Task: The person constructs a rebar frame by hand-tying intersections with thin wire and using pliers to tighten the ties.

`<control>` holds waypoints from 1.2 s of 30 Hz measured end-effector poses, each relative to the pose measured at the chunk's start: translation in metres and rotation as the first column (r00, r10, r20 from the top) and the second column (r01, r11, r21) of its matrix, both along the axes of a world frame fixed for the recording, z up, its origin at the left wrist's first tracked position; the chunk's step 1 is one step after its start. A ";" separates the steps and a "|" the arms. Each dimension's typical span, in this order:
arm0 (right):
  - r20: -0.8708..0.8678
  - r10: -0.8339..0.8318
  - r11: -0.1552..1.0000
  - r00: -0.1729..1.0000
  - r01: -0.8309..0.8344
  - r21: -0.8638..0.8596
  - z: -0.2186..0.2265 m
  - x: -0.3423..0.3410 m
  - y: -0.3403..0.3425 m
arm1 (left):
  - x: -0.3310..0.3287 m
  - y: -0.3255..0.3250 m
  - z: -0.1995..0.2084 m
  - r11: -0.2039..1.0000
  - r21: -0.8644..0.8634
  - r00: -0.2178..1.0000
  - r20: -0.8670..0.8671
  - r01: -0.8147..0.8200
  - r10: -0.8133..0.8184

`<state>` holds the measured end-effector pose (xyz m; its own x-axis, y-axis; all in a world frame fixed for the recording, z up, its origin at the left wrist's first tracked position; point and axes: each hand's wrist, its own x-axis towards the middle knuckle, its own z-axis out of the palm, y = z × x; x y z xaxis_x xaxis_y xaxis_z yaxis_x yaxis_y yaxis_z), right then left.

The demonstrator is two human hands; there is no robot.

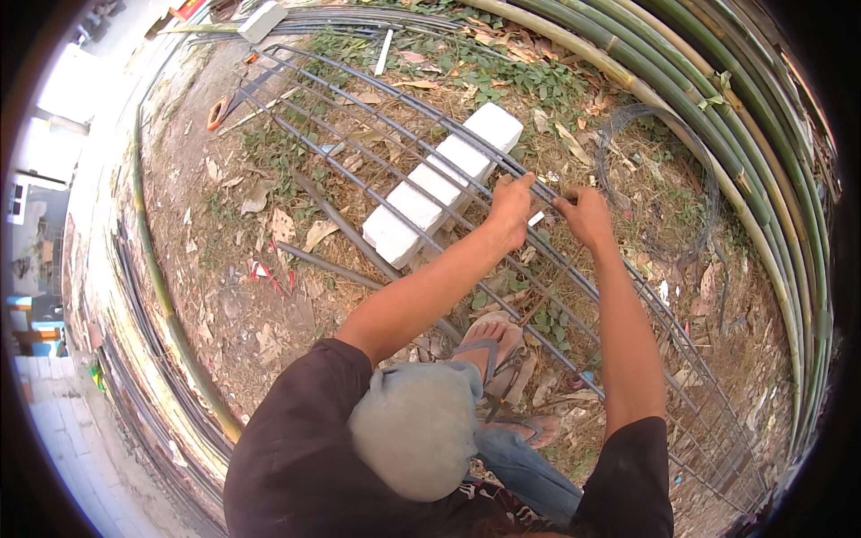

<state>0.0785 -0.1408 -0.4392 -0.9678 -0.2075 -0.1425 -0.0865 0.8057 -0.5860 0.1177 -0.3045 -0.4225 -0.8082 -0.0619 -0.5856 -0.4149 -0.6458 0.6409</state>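
Observation:
A long frame of dark steel reinforcing bars (pixel 491 152) runs slantwise from the far left to the near right. It rests across a white block (pixel 499 124). My left hand (pixel 511 211) is closed around the upper bars just past the block. Close to its right, my right hand (pixel 585 213) has its fingertips pinched together at the same bars; whatever they may hold is too small to make out. A small white piece (pixel 536 219) shows between my hands, below the bars.
Green bamboo poles (pixel 650 76) lie along the right side, near a coil of thin wire (pixel 715 184). To the left are a saw with an orange handle (pixel 217 113), red-handled pliers (pixel 272 277) and a bamboo pole (pixel 161 296). Another white block (pixel 262 21) sits far off.

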 end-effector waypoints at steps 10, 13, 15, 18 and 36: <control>-0.214 -0.075 0.997 0.974 0.072 -0.022 -0.009 0.014 -0.008 | -0.012 -0.014 -0.018 0.991 -0.127 0.999 -0.021 0.031 -0.034; -0.231 -0.086 0.996 0.969 0.084 -0.017 -0.010 0.016 -0.011 | -0.023 -0.018 -0.021 0.999 -0.006 0.998 0.050 -0.031 0.032; -0.258 -0.073 0.997 0.963 0.073 -0.012 -0.009 0.015 -0.012 | -0.030 -0.020 -0.022 0.997 0.015 0.990 0.121 -0.081 0.078; -0.222 -0.089 0.995 0.971 0.094 0.013 -0.007 0.015 -0.012 | -0.034 -0.026 -0.024 0.996 0.074 0.983 0.177 -0.060 0.046; -0.222 -0.090 0.992 0.971 0.108 0.069 -0.007 0.016 -0.015 | -0.018 -0.038 -0.016 0.981 0.173 0.994 0.077 -0.090 0.077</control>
<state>0.0942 -0.1556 -0.4464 -0.9925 -0.1055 0.0620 -0.1224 0.8599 -0.4955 0.0997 -0.3421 -0.4384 -0.7617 -0.0184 -0.6476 -0.3942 -0.7802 0.4858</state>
